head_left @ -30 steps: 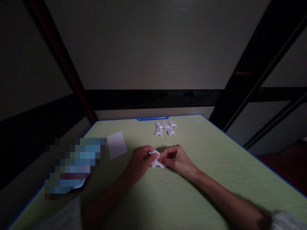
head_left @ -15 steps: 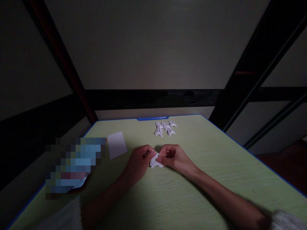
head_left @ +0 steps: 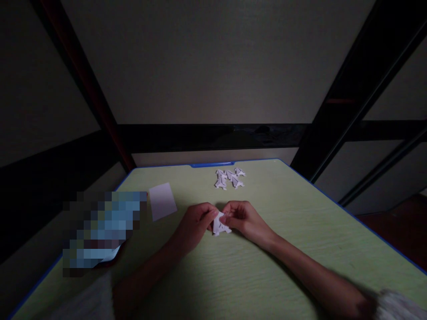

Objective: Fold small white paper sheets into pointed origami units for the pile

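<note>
A small white folded paper figure (head_left: pixel 220 226) is pinched between both my hands just above the green table (head_left: pixel 260 275). My left hand (head_left: pixel 195 221) grips its left side with curled fingers. My right hand (head_left: pixel 243 218) pinches its upper right edge with thumb and fingertips. Several finished white paper figures (head_left: pixel 229 178) lie in a cluster at the table's far edge, apart from my hands. A flat white sheet of paper (head_left: pixel 162 201) lies to the left of my left hand.
A blurred-out object (head_left: pixel 103 229) with a bluish corner rests at the table's left edge. The table has a blue rim (head_left: pixel 211 165). Dark wooden beams and pale wall panels stand behind and beside it. The room is dim.
The paper figure has turned slightly between my fingers and its lower end now points down and right. Both hands stay in the same spot.
</note>
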`<state>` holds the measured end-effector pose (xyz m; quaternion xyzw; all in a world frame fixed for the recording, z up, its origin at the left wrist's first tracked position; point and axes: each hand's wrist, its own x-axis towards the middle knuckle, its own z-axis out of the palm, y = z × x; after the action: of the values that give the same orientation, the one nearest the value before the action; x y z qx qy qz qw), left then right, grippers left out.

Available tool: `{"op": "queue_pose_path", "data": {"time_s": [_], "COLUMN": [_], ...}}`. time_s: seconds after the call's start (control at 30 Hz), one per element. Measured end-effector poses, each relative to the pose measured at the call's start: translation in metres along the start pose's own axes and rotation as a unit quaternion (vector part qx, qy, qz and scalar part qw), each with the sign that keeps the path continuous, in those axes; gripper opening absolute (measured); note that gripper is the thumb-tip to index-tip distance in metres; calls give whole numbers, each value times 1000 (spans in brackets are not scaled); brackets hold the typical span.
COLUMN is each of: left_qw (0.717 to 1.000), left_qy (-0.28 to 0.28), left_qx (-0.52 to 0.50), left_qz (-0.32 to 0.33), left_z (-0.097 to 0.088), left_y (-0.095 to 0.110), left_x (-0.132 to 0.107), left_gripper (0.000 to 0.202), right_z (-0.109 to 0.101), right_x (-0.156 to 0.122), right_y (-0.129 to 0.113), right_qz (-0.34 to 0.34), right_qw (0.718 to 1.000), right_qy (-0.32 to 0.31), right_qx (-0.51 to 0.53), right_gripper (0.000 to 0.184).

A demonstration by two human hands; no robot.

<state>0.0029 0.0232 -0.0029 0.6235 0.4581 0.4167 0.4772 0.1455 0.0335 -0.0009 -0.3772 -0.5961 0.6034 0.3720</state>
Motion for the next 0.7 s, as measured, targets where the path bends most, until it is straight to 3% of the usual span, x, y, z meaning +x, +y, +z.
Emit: {"op": "queue_pose_path", "data": {"time_s": [0.7], "left_qw": [999], "left_qy": [-18], "left_qx": [-28], "left_qz": [-2], "left_z": [-3], "left_y": [-3], "left_x": [2], "left_gripper": [20], "right_z": [-1], "right_x": [3], "right_y": [0], "right_qz": [6], "right_qw": [999], "right_qy": [36], "right_qx": [12], "right_gripper": [13]}}
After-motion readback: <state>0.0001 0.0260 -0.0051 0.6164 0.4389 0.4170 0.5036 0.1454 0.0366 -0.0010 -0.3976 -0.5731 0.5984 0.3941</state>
